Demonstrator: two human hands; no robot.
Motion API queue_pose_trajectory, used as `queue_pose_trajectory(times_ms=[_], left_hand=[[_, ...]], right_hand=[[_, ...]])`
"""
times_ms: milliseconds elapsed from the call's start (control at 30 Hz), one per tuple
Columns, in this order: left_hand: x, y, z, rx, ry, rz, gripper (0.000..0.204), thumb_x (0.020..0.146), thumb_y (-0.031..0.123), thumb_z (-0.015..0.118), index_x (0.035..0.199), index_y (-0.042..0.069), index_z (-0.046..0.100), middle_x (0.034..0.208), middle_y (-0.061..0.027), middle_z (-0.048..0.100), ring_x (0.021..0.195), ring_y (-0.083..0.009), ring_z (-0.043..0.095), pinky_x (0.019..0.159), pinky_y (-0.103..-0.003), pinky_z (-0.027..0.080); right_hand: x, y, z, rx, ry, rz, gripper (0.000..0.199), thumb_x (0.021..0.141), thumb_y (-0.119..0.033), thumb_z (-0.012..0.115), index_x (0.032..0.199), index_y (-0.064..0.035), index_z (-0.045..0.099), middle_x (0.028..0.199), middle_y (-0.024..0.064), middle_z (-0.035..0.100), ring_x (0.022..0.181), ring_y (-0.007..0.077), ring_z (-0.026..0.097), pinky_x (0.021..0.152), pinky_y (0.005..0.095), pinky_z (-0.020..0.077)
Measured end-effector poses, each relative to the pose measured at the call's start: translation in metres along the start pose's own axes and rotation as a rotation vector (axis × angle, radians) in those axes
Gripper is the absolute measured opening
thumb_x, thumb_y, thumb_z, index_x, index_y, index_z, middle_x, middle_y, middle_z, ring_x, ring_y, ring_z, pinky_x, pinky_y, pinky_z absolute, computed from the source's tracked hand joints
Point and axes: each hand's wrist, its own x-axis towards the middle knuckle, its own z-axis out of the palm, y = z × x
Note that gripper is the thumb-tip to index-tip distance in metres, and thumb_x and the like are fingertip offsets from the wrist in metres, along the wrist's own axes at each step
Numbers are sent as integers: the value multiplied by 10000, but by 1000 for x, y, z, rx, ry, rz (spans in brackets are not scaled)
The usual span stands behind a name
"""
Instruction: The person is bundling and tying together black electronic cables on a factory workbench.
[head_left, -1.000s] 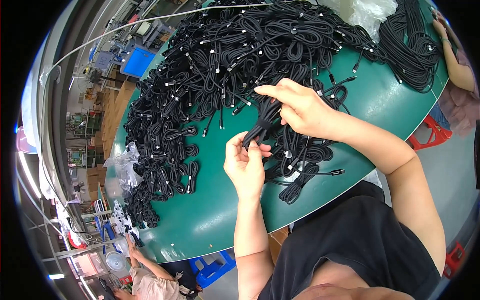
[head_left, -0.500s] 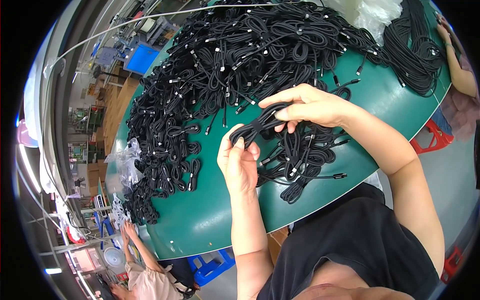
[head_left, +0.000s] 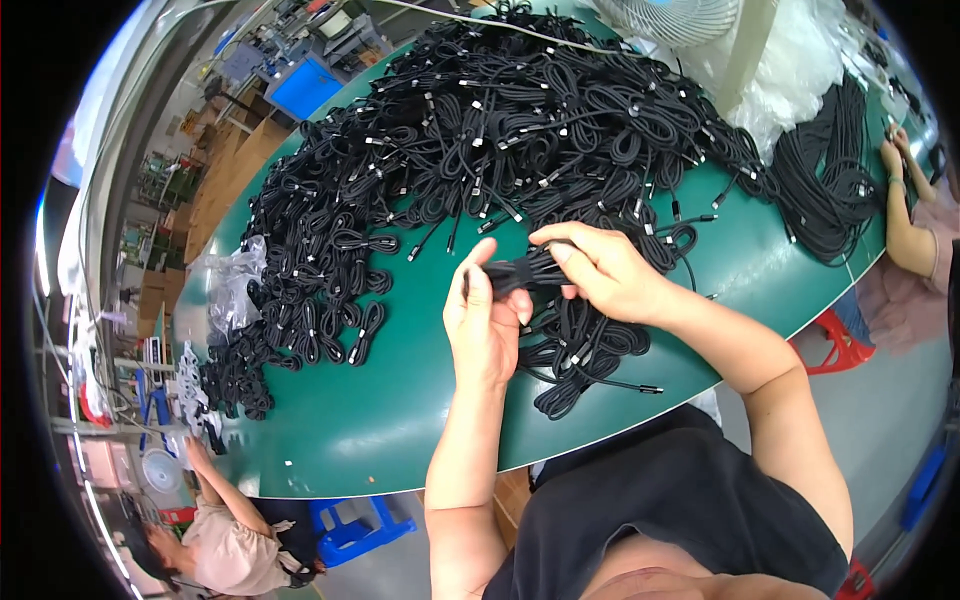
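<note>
Between my two hands is a coiled black cable (head_left: 519, 274), bundled with a dark band around its middle. My left hand (head_left: 482, 310) pinches the bundle's left end between thumb and fingers. At the other end, the thumb and fingers of my right hand (head_left: 598, 268) close on the loops. The bundle is held above the green table (head_left: 400, 420). Just below and right of it lie a few more coiled cables (head_left: 575, 365), one with its plug sticking out to the right. Beyond my hands spreads a large heap of black cables (head_left: 480, 130) with silvery plugs.
A long hank of black cable (head_left: 825, 180) lies at the far right beside clear plastic bags (head_left: 790, 90) and a fan (head_left: 680, 15). Another plastic bag (head_left: 235, 295) sits at the left. Co-workers' arms (head_left: 225, 485) reach in at the left and right (head_left: 900, 200) table edges.
The bundle has turned from slanting to nearly level between my hands. My right hand has come slightly lower. The whole view has shifted, bringing the fan into sight.
</note>
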Motion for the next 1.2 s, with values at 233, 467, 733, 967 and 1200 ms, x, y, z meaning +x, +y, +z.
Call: queue_pose_trajectory(times_ms=[233,467,733,967,1200], left_hand=[[0,1,11,-85,15,-4,361,876,140,562,1199,37,439,947,-38,549,732,-112,520,636,-253,418],[-13,20,16,-64,-162,-99,423,877,158,546,1230,-21,396,932,-103,564,743,-165,572,681,-255,480],[-22,16,30,-64,-78,-314,386,926,339,442,1059,-20,489,792,-146,602,538,-140,553,460,-233,445],[-21,16,24,59,237,-164,323,919,311,478,752,37,511,525,-57,523,324,-92,417,281,-179,280],[-11,27,23,-19,178,-202,538,939,441,319,816,-27,555,675,-150,594,386,-170,496,321,-233,354]], right_hand=[[-5,-8,18,-483,11,-679,464,801,-75,603,1215,52,440,1083,194,422,882,272,525,752,303,458],[-1,-46,-14,-537,125,-640,413,805,-182,613,1153,17,513,1123,201,477,946,318,551,798,362,467],[8,-46,-19,-430,-69,-622,297,767,-93,642,1047,-15,578,863,110,559,712,218,586,609,288,483],[-17,-43,7,-416,134,-705,308,716,-80,699,969,13,550,776,125,553,627,254,567,548,310,470],[-20,-33,-2,-130,122,-213,182,801,-98,625,930,-4,537,764,73,597,638,102,563,571,246,454]])
